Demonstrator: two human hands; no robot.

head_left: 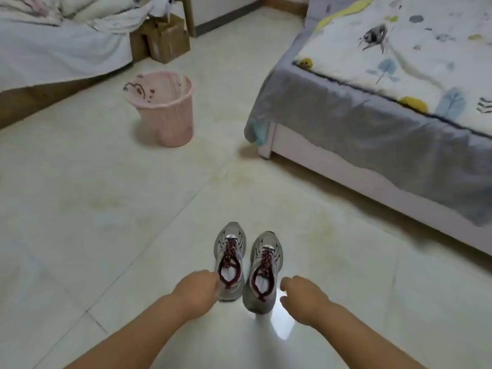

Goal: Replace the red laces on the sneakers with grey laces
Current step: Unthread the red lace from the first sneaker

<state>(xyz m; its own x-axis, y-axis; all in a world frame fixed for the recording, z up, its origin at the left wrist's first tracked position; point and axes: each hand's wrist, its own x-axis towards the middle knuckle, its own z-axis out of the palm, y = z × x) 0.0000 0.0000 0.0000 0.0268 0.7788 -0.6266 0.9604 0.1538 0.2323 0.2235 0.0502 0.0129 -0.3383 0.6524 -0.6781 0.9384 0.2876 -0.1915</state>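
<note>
Two grey sneakers stand side by side on the tiled floor with their toes pointing away from me, the left sneaker (229, 259) and the right sneaker (263, 272). Both carry red laces (229, 251). My left hand (197, 291) is at the heel side of the left sneaker, against its collar. Its fingers are curled down behind the back of the hand, so any grip is hidden. My right hand (303, 296) hovers just right of the right sneaker, apart from it, with loosely curled fingers holding nothing. No grey laces are in view.
A pink plastic waste basket (162, 107) stands on the floor ahead to the left. A bed with a grey sheet (372, 129) fills the right side. Another bed (53, 49) and cardboard boxes (165, 41) are at the far left.
</note>
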